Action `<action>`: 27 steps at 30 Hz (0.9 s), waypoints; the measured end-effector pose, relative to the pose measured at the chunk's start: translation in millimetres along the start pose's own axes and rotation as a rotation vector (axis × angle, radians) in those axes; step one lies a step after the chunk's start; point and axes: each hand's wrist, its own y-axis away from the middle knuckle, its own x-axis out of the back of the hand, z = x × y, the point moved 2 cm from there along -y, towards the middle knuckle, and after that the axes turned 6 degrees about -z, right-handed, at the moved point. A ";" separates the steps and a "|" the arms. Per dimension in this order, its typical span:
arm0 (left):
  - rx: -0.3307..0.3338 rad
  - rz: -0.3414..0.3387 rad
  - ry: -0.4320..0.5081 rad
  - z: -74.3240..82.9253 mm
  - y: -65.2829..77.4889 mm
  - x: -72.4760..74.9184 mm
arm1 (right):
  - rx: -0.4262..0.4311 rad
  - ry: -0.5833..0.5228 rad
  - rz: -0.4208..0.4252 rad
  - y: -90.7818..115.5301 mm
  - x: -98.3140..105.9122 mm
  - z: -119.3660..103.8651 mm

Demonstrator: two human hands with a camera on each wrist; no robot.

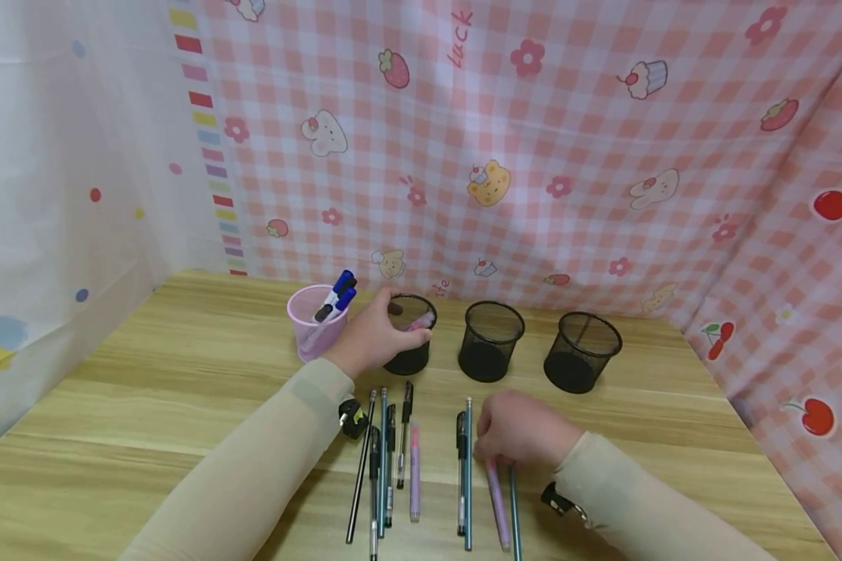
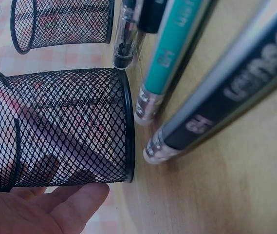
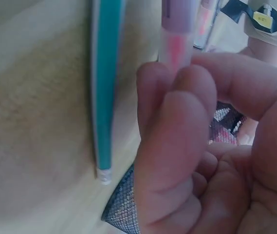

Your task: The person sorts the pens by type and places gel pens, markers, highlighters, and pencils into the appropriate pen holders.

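Note:
My left hand [image 1: 373, 335] grips a black mesh pen cup [image 1: 410, 361], thumb at the near side of its rim and fingers round the far side. A purple highlighter [image 2: 65, 134] leans inside that cup, seen through the mesh. My right hand [image 1: 522, 428] pinches the pink-tipped end of another purple highlighter [image 3: 177, 17] between thumb and fingers, while its body slants toward me over the table. Beside it lies a teal pencil [image 3: 106, 97], its eraser end partly hidden by the hand in the head view.
A pink cup [image 1: 309, 343] with several markers stands left of the held cup. Two more black mesh cups, a middle one [image 1: 487, 362] and a right one [image 1: 575, 374], stand to its right. Several pens and pencils and a purple highlighter [image 1: 415, 475] lie between my arms.

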 end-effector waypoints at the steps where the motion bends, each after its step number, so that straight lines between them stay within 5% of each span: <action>1: 0.002 0.001 -0.001 -0.1 -0.4 0.0 | 0.004 0.000 0.012 0.1 1.4 0.0; 12: 0.007 -0.002 0.003 1.6 2.2 1.0 | 0.041 0.067 0.098 1.4 18.5 -2.1; 27: 0.008 0.001 0.010 2.4 2.3 1.8 | 0.084 -0.114 0.242 12.2 47.1 -6.1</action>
